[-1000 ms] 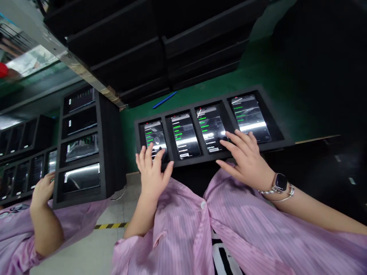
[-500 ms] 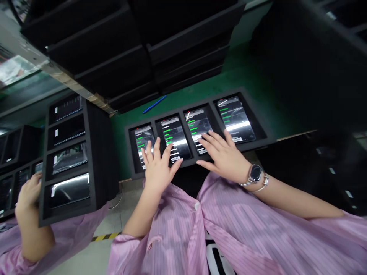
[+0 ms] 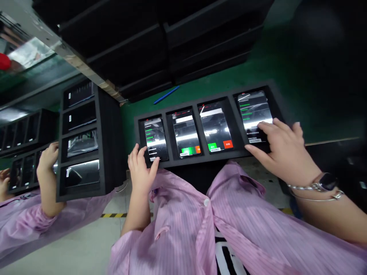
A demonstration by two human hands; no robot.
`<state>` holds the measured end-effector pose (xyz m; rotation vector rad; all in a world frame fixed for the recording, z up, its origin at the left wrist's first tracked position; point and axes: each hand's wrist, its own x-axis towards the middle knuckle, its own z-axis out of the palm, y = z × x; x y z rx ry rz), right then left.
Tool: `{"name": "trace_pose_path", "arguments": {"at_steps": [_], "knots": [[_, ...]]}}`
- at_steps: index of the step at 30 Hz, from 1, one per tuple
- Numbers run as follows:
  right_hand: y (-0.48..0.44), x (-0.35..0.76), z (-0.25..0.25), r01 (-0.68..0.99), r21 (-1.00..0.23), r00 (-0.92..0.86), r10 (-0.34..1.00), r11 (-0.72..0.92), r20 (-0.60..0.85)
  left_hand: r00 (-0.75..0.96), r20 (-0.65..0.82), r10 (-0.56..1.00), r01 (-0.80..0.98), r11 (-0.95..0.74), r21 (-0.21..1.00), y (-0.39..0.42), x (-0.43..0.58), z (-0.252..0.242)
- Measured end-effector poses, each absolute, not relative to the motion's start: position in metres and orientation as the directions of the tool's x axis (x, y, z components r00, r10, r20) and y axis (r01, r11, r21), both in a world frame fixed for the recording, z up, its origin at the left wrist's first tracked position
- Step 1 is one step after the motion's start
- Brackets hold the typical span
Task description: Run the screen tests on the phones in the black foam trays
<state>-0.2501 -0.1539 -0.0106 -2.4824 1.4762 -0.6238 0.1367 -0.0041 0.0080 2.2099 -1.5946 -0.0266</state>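
Note:
A black foam tray (image 3: 169, 162) lies on the green bench in front of me, with several lit phones side by side in its slots. My left hand (image 3: 139, 169) rests at the tray's near left corner, its fingers apart and a fingertip at the bottom of the leftmost phone (image 3: 155, 139). My right hand (image 3: 283, 149), with a watch and bracelets at the wrist, lies spread over the lower part of the rightmost phone (image 3: 254, 114). The two middle phones (image 3: 185, 133) (image 3: 215, 130) show green and red buttons. Neither hand holds anything.
A tall stack of black trays (image 3: 86, 137) with phones stands to the left, and a co-worker's hand (image 3: 47, 158) touches it. More black trays (image 3: 160, 46) are piled at the back. A blue pen (image 3: 166, 95) lies on the green mat behind my tray.
My right hand went from the third phone to the rightmost one. My left hand drew back to the leftmost phone's lower edge. The two middle screens now show green and red buttons.

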Motion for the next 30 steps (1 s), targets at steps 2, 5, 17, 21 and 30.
{"name": "trace_pose_path", "arguments": {"at_steps": [2,5,17,21,30], "knots": [[-0.159,-0.249,-0.006,-0.791,-0.384,0.379,-0.874,-0.476,0.303,0.356,0.172,-0.919,-0.893,-0.281,0.351,-0.003,0.14,0.008],[-0.17,-0.245,0.005,-0.77,-0.4,0.356,-0.855,-0.497,0.377,0.348,0.11,-0.931,-0.895,-0.294,0.336,-0.009,0.142,0.012],[-0.228,-0.236,0.027,-0.702,-0.486,0.38,-0.851,-0.52,0.362,0.252,0.21,-0.945,-0.923,-0.17,0.345,-0.026,0.148,0.042],[-0.289,-0.213,0.043,-0.731,-0.458,0.426,-0.862,-0.507,0.275,0.112,0.415,-0.903,-0.913,0.072,0.402,-0.093,0.147,0.079],[-0.358,-0.159,-0.001,-0.901,-0.252,0.376,-0.926,-0.353,-0.046,0.106,0.067,-0.992,-0.978,-0.092,0.187,-0.22,0.176,0.022]]}}
